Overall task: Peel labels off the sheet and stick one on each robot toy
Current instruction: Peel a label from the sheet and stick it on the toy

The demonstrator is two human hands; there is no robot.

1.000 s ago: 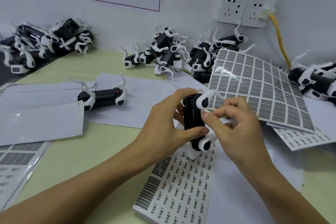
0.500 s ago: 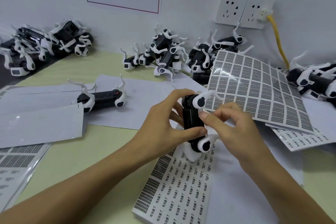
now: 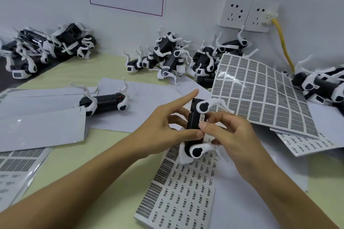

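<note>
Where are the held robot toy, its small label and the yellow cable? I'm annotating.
held robot toy [image 3: 193, 122], head view, black body.
small label [image 3: 202, 117], head view, label face.
yellow cable [image 3: 283, 42], head view, mid-length.

Black robot toy (white legs), yellow cable.

At frame centre a robot toy is held between the left hand and the right hand, above a label sheet lying at lower centre on the table. Another toy lies on papers at middle left, and a curled sheet leans at right. Toy heaps line the wall: upper left, centre and far right
</note>
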